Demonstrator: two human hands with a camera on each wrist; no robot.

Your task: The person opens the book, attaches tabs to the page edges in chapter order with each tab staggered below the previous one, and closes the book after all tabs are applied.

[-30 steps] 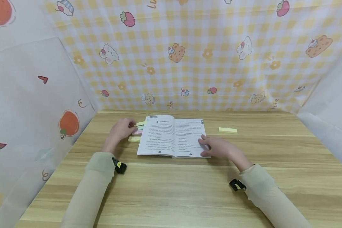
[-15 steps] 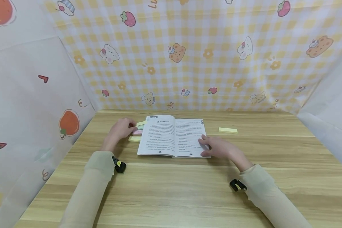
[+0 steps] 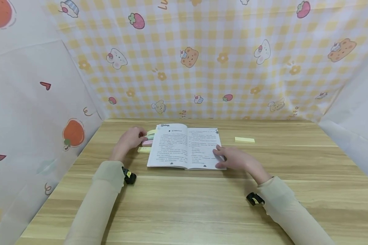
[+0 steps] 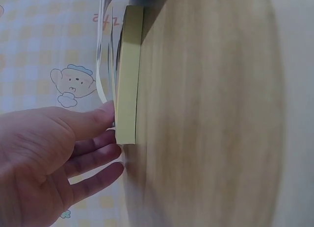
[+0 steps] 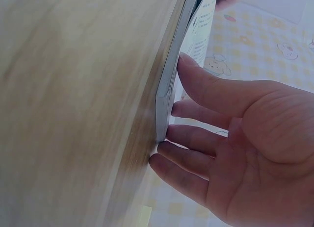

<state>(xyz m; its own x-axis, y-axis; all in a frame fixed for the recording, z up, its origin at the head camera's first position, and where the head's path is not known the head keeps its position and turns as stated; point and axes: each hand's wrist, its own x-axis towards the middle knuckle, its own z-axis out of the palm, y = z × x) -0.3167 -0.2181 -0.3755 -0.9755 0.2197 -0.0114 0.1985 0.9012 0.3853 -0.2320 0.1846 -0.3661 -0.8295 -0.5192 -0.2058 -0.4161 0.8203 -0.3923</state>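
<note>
An open book [image 3: 171, 148] lies flat in the middle of the table, with printed pages showing. At its left edge are narrow sticky note pads: a yellow one [image 3: 151, 132], a green one [image 3: 150, 137], a pink one [image 3: 147, 143] and a nearer yellow one [image 3: 144, 149]. My left hand [image 3: 130, 139] pinches a thin sheet at the far yellow pad. In the left wrist view, this pale strip [image 4: 99, 70] bends down to the thumb beside the near yellow pad [image 4: 129, 80]. My right hand [image 3: 235, 158] rests at the book's right edge, thumb on the page, its other fingers nearly straight.
Another yellow sticky note pad [image 3: 244, 140] lies on the wooden table [image 3: 184, 207] to the right of the book. A checked, patterned cloth [image 3: 208, 68] hangs behind the table. White sheets hang at both sides.
The far yellow sheet at my left fingers now looks more bent and lifted than before. My right hand and the book stay in place.
</note>
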